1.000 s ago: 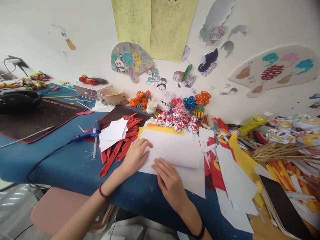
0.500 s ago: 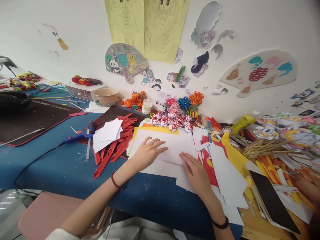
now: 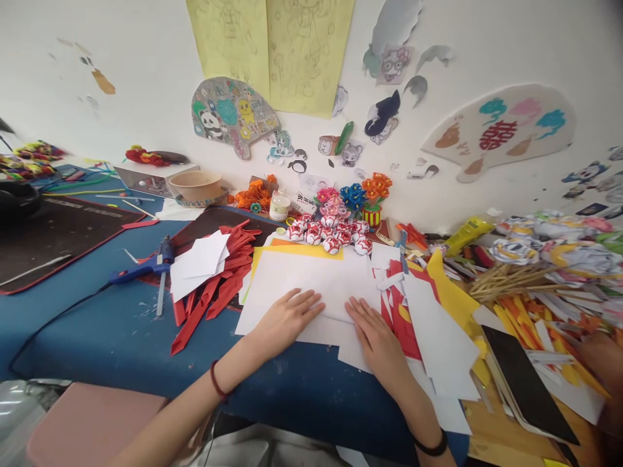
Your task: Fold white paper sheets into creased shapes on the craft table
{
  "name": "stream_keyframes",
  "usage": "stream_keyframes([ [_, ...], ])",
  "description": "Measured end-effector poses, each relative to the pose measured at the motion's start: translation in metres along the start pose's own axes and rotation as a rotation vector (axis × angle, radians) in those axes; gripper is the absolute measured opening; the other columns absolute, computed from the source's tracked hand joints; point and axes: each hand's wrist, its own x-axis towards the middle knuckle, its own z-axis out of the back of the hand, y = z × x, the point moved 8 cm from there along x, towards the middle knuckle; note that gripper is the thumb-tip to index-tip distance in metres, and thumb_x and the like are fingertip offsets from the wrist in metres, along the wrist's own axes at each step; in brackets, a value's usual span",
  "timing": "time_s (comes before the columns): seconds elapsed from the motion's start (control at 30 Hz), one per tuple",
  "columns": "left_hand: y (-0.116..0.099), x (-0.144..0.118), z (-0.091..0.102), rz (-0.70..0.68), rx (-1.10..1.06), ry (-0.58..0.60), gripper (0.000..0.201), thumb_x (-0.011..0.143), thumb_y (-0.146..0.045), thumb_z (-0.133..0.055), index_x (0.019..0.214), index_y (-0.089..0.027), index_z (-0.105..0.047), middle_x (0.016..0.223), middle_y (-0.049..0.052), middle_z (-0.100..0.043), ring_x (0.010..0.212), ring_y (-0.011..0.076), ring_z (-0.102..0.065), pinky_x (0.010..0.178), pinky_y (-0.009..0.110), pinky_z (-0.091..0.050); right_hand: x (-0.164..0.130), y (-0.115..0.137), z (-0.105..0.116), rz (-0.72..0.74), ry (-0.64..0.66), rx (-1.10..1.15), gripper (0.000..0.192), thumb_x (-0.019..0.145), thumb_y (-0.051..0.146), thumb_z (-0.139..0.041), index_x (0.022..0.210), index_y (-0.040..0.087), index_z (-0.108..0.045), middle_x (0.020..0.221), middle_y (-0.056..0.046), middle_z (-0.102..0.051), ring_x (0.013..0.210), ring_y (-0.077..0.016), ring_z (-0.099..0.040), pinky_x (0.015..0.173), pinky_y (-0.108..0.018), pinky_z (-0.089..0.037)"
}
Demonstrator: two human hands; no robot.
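Note:
My left hand (image 3: pixel 287 318) lies flat, fingers spread, on a folded white paper sheet (image 3: pixel 311 280) near the front edge of the blue table (image 3: pixel 121 337). My right hand (image 3: pixel 377 337) presses flat on the same sheet's lower right part, fingers pointing up and left. A yellow sheet (image 3: pixel 302 251) peeks out from under the white one. Neither hand grips anything.
Red paper strips (image 3: pixel 214 292) and white scraps (image 3: pixel 197 263) lie to the left, beside a blue glue gun (image 3: pixel 146 264). Red-white paper balls (image 3: pixel 331 235) and paper flowers (image 3: pixel 360 198) stand behind. White, red and yellow offcuts (image 3: pixel 438 324), sticks (image 3: pixel 506 279) and a black tablet (image 3: pixel 528 386) crowd the right.
My right hand slid right along the fold, then drew back a little toward me. My left hand moved right and flattened on the sheet. The view shifted right.

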Motion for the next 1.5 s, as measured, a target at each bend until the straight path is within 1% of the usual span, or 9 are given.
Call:
stream_keyframes([
  [0.13, -0.011, -0.004, -0.008, 0.027, -0.033, 0.018, 0.069, 0.08, 0.002, -0.037, 0.146, -0.016, -0.028, 0.149, 0.01, -0.036, 0.14, 0.0201, -0.029, 0.115, 0.039, -0.026, -0.002, 0.003, 0.0, 0.027, -0.004, -0.088, 0.05, 0.096, 0.016, -0.029, 0.145, 0.025, -0.035, 0.147, -0.002, -0.04, 0.138, -0.0196, -0.032, 0.109, -0.044, -0.037],
  [0.27, -0.009, -0.005, -0.014, 0.045, -0.087, 0.022, 0.079, 0.071, 0.006, -0.036, 0.147, -0.017, -0.027, 0.151, 0.009, -0.033, 0.141, 0.0197, -0.027, 0.115, 0.039, -0.027, -0.001, 0.03, 0.003, 0.071, -0.061, -0.186, 0.052, 0.094, 0.011, -0.034, 0.145, 0.016, -0.036, 0.148, -0.008, -0.038, 0.139, -0.0249, -0.031, 0.112, -0.049, -0.032],
  [0.4, -0.006, -0.005, -0.014, 0.057, -0.126, 0.011, 0.08, 0.071, 0.005, -0.037, 0.147, -0.019, -0.028, 0.151, 0.007, -0.033, 0.141, 0.0195, -0.026, 0.115, 0.039, -0.029, 0.003, 0.066, -0.002, 0.133, -0.072, -0.148, 0.049, 0.093, 0.009, -0.034, 0.142, 0.01, -0.04, 0.145, -0.012, -0.042, 0.136, -0.0244, -0.036, 0.11, -0.044, -0.037],
  [0.5, -0.005, -0.006, -0.014, 0.056, -0.141, 0.005, 0.081, 0.071, 0.005, -0.037, 0.147, -0.02, -0.028, 0.152, 0.007, -0.032, 0.141, 0.0195, -0.026, 0.115, 0.04, -0.029, 0.005, 0.073, -0.001, 0.113, -0.1, -0.104, 0.048, 0.095, 0.01, -0.032, 0.142, 0.011, -0.041, 0.142, -0.013, -0.045, 0.133, -0.024, -0.041, 0.107, -0.043, -0.042],
  [0.73, -0.006, -0.005, -0.015, 0.065, -0.131, -0.012, 0.079, 0.071, 0.006, -0.036, 0.146, -0.02, -0.031, 0.151, 0.008, -0.034, 0.141, 0.0201, -0.027, 0.114, 0.042, -0.031, 0.006, 0.067, 0.008, 0.037, -0.127, -0.154, 0.04, 0.095, 0.015, -0.038, 0.131, 0.016, -0.055, 0.137, -0.011, -0.052, 0.129, -0.0276, -0.046, 0.103, -0.048, -0.045],
  [1.03, -0.006, -0.005, -0.013, 0.07, -0.13, -0.003, 0.083, 0.067, 0.008, -0.036, 0.146, -0.02, -0.03, 0.151, 0.007, -0.034, 0.141, 0.02, -0.027, 0.115, 0.041, -0.031, -0.031, 0.036, 0.012, -0.077, -0.2, -0.305, 0.036, 0.093, 0.013, -0.039, 0.118, 0.002, -0.063, 0.125, -0.019, -0.061, 0.118, -0.0304, -0.056, 0.099, -0.048, -0.048],
  [1.23, -0.005, -0.006, -0.016, 0.068, -0.102, 0.016, 0.082, 0.067, 0.007, -0.036, 0.145, -0.018, -0.032, 0.151, 0.008, -0.034, 0.141, 0.0201, -0.027, 0.115, 0.04, -0.029, -0.041, 0.024, 0.022, -0.114, -0.243, -0.203, 0.034, 0.095, 0.019, -0.04, 0.116, 0.009, -0.065, 0.119, -0.014, -0.065, 0.115, -0.0295, -0.058, 0.099, -0.048, -0.049],
  [1.37, -0.011, -0.001, -0.012, 0.063, -0.024, 0.041, 0.073, 0.071, 0.006, -0.037, 0.141, -0.013, -0.038, 0.148, 0.012, -0.038, 0.138, 0.0235, -0.033, 0.11, 0.042, -0.033, -0.034, 0.016, 0.036, -0.186, -0.276, -0.075, 0.032, 0.096, 0.022, -0.041, 0.112, 0.013, -0.067, 0.111, -0.012, -0.069, 0.109, -0.0269, -0.061, 0.099, -0.047, -0.049],
  [1.5, -0.027, 0.013, -0.006, 0.078, 0.102, 0.048, 0.051, 0.083, -0.002, -0.036, 0.133, -0.006, -0.047, 0.141, 0.018, -0.046, 0.131, 0.0303, -0.042, 0.103, 0.049, -0.037, -0.018, 0.026, 0.03, -0.124, -0.253, -0.029, 0.035, 0.096, 0.02, -0.04, 0.123, 0.013, -0.062, 0.126, -0.012, -0.061, 0.12, -0.0272, -0.054, 0.103, -0.048, -0.045],
])
